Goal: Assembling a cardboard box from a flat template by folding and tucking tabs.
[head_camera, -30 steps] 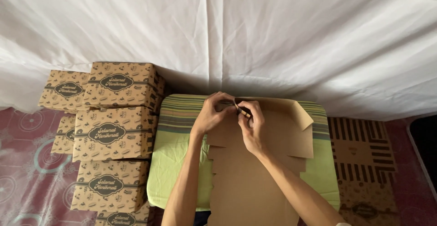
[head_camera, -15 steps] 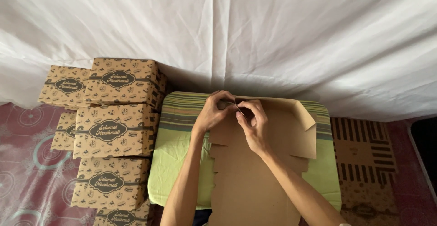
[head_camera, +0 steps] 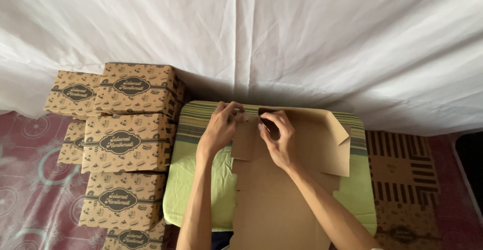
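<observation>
A flat brown cardboard box blank (head_camera: 282, 199) lies unfolded on a green striped cushion (head_camera: 201, 179) in front of me. My left hand (head_camera: 220, 127) pinches the blank's far left corner flap between thumb and fingers. My right hand (head_camera: 278, 134) grips the folded far edge beside it, fingers curled over the cardboard. The two hands are close together at the far edge. A side flap (head_camera: 334, 144) on the right stands partly folded up.
Several assembled printed brown boxes (head_camera: 126, 141) are stacked at the left on a reddish patterned floor mat (head_camera: 30, 199). A pile of flat printed blanks (head_camera: 402, 189) lies at the right. A white cloth (head_camera: 282, 38) hangs behind.
Both hands stay at the blank's far edge; the fingers have shifted slightly as the corner flap is folded. The view has drifted a little.
</observation>
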